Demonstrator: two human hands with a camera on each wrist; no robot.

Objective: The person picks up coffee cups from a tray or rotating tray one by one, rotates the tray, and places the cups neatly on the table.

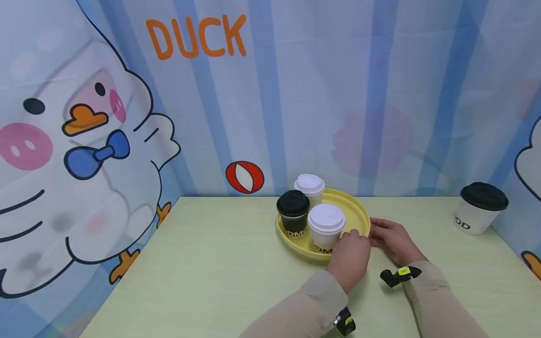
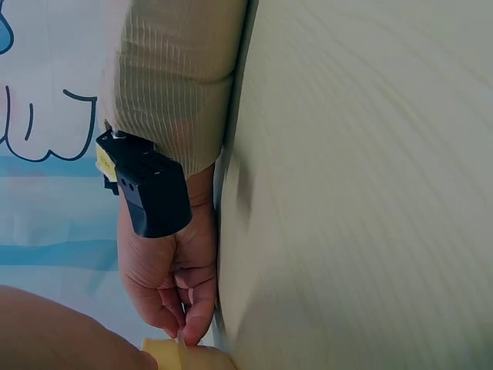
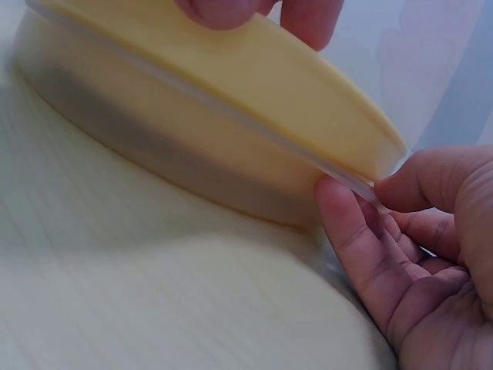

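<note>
In the head view, right of centre, the left hand (image 1: 350, 260) is gripping the near right rim of a yellow tray (image 1: 354, 209), its fingers curled over the edge. The right hand (image 1: 394, 240) is holding the tray's right edge, just beside the left hand. On the tray a black cup (image 1: 293, 217) is standing at the left, a white cup (image 1: 327, 227) in front, and a smaller-looking white cup (image 1: 312, 188) behind. At the far right of the frame a black-lidded cup (image 1: 481, 209) is standing on the pale table (image 1: 169, 281); a duck-printed backdrop (image 1: 308, 94) is hanging behind

In the left wrist view, the right hand is pinching the tray's edge at lower centre, while part of the left hand is filling the lower left corner

In the right wrist view, the tray is slanting across the upper frame, the right hand's thumb and fingers are pinching its edge at the right, and the left hand's fingers (image 3: 310, 21) are lying over the rim at the top
</note>
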